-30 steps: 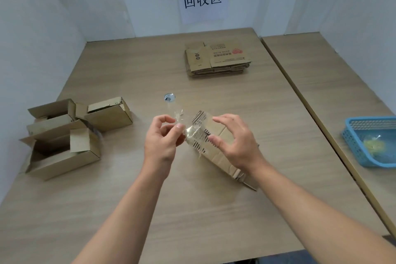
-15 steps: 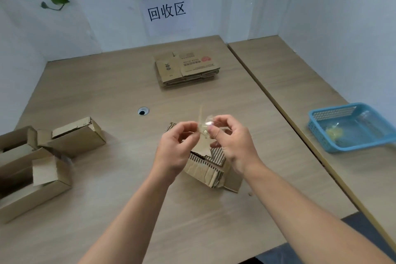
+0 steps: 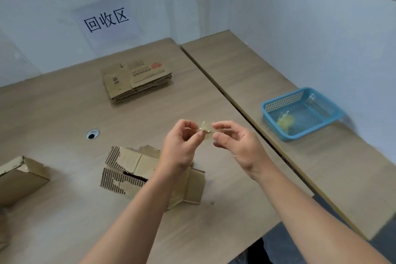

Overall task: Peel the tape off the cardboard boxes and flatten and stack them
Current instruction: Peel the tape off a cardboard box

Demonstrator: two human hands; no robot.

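A crumpled piece of clear tape (image 3: 206, 131) is pinched between my left hand (image 3: 182, 148) and my right hand (image 3: 235, 146), held above the table. Below my left forearm lies a partly flattened cardboard box (image 3: 132, 169) with torn, striped flaps, untouched by either hand. A stack of flattened boxes (image 3: 137, 79) rests at the back of the table under the wall sign. At the left edge sits an open cardboard box (image 3: 19, 178), partly cut off by the frame.
A blue plastic basket (image 3: 276, 105) holding a wad of used tape stands on the adjoining table at right. A round cable hole (image 3: 92, 134) is in the tabletop. White partition walls close in the back and right sides.
Both hands left the box on the table and moved right with the peeled tape, bunching it between the fingertips. The view swung right, bringing the blue basket closer.
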